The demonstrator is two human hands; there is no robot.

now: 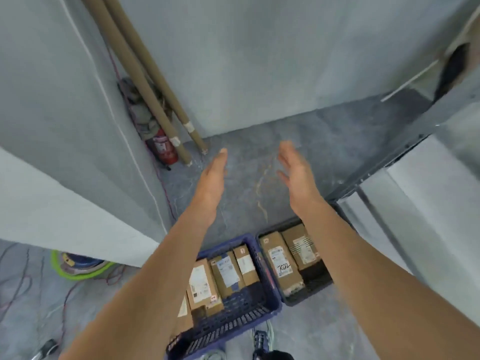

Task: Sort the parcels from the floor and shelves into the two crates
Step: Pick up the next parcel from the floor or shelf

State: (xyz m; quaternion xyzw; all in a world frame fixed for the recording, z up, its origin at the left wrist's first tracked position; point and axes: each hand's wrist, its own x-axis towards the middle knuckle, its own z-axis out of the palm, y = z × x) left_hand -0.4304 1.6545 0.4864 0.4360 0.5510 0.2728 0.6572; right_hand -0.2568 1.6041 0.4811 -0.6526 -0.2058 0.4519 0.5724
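A blue crate [255,311] stands on the floor below my arms and holds several brown cardboard parcels [226,271] with white labels. To its right a black crate [310,294] holds two brown parcels [279,258]. My left hand [211,175] and my right hand [296,170] are stretched out in front of me above the bare floor beyond the crates. Both hands are flat with palms facing each other and hold nothing.
Two long cardboard tubes [145,81] lean in the corner next to a red fire extinguisher [162,149]. A grey metal shelf unit [415,157] runs along the right. A green cable reel [78,266] and loose wires lie at the left. My shoe [262,339] shows below.
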